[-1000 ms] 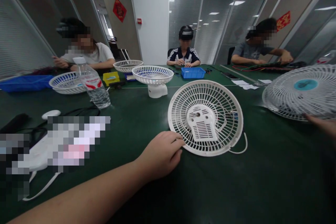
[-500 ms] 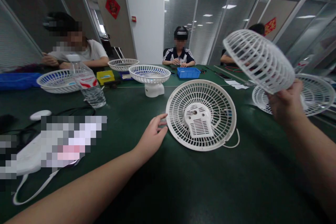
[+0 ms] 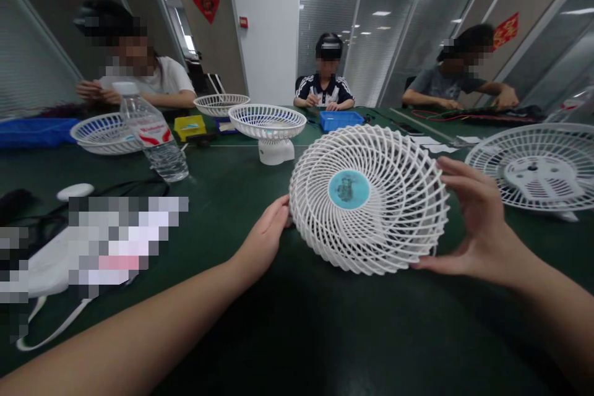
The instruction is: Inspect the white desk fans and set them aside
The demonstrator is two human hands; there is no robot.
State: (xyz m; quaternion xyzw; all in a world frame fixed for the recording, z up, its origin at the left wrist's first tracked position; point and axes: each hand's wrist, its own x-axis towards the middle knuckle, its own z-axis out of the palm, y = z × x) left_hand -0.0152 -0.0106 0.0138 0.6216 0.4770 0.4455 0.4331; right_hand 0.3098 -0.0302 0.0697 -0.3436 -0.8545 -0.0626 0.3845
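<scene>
Across green counter [image 3: 325, 334], largest first: I see white front grille [image 3: 369, 197] with blue centre badge, lying dome-up over rear guard, mid-counter. Right hand [image 3: 477, 229] spread wide, fingertips on right rim, nothing clasped. Left hand [image 3: 266, 238] open, fingertips touching left rim. Judged step: seating grille. Next move calls for lining up rims, even press all round.
</scene>
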